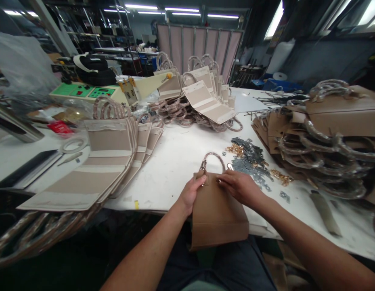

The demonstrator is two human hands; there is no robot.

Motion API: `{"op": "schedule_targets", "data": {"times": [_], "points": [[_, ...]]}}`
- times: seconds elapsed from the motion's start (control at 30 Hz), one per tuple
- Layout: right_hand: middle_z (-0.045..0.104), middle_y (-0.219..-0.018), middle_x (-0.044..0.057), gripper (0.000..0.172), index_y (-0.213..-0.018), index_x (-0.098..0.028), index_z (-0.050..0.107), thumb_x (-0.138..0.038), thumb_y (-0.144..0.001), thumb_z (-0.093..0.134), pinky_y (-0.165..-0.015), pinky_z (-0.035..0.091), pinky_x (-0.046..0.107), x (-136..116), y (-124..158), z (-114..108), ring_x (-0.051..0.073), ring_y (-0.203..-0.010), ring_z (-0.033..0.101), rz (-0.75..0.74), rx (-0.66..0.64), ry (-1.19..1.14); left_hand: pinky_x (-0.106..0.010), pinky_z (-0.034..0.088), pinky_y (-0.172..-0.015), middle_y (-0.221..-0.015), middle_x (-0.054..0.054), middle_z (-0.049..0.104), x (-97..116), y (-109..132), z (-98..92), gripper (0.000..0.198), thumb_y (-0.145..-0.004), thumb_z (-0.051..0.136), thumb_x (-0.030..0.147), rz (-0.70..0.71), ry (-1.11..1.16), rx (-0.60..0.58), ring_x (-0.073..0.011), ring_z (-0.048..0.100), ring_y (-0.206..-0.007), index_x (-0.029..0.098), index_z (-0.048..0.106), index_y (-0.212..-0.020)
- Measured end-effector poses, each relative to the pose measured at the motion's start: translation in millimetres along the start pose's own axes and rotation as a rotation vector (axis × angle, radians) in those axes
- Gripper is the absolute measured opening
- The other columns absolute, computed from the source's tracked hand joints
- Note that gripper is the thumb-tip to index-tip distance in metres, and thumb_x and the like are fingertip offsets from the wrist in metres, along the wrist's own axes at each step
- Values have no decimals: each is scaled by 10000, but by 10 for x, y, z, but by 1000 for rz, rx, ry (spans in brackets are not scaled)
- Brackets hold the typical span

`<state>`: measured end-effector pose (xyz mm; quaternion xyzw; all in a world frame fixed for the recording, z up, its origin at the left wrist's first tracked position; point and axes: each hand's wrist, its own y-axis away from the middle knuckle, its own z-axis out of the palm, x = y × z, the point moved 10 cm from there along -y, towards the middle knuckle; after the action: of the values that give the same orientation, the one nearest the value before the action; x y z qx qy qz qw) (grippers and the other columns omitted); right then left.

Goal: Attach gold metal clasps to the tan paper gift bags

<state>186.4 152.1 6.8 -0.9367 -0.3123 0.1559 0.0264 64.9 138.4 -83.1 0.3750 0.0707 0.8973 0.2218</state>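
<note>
A brown leather bag panel (219, 214) with a wrapped loop handle (216, 155) at its top lies over the table's front edge and my lap. My left hand (191, 193) grips the panel's upper left edge, thumb on top beside a small tab. At the upper right of the panel, the fingers of my right hand (235, 186) are pinched around a small shiny metal piece (218, 180). Beyond my right hand lie a pile of grey metal plates (249, 155) and gold-coloured fittings (235, 150).
Stacked beige panels with handles (108, 161) stand at left, more (208, 101) at the back. Brown bags with wrapped handles (335, 121) are heaped at right. A green-panelled machine (84, 91), a tape roll (72, 145) and a dark olive tool (325, 212) also lie on the white table (163, 178).
</note>
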Motion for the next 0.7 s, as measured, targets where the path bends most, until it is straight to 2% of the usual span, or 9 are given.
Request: {"op": "schedule_targets", "data": {"times": [0.17,0.3,0.43,0.57,0.7], "points": [[723,-1004,71,202,-1129,-246,738,-243,-1010,575,-784,495,304,0,-64,63,230,-925,686,-26,-12,-8,-376,588,-815,-992,-109,788,1,5,-10,443,-800,805,365,-13,5,22,-257,758,-825,156,688,-1173],[721,-1051,78,227,-1161,-253,731,-222,-1001,572,-806,516,312,36,-57,100,225,-926,687,-110,-33,-123,-353,583,-791,-992,-110,786,4,11,-20,411,-809,794,369,7,-22,13,-244,753,-813,156,691,-1145],[737,-1079,62,278,-1212,-264,713,-188,-961,617,-839,532,331,118,-38,77,229,-948,698,-78,6,-214,-337,576,-776,-984,-100,784,-1,13,-41,410,-811,792,382,6,-34,18,-231,749,-794,161,696,-1143],[751,-1053,56,201,-1123,-246,735,-197,-951,642,-840,537,340,153,-25,41,232,-950,705,-50,55,-253,-339,576,-755,-985,-100,783,-16,1,-40,414,-828,773,386,-28,-41,3,-235,748,-787,168,692,-1171],[750,-1007,65,190,-1119,-227,743,-212,-957,645,-807,540,331,115,-52,23,223,-898,705,-101,17,-251,-345,577,-744,-984,-108,784,-27,-15,-43,413,-843,757,383,-50,-43,-1,-241,749,-781,164,687,-1185]]}}
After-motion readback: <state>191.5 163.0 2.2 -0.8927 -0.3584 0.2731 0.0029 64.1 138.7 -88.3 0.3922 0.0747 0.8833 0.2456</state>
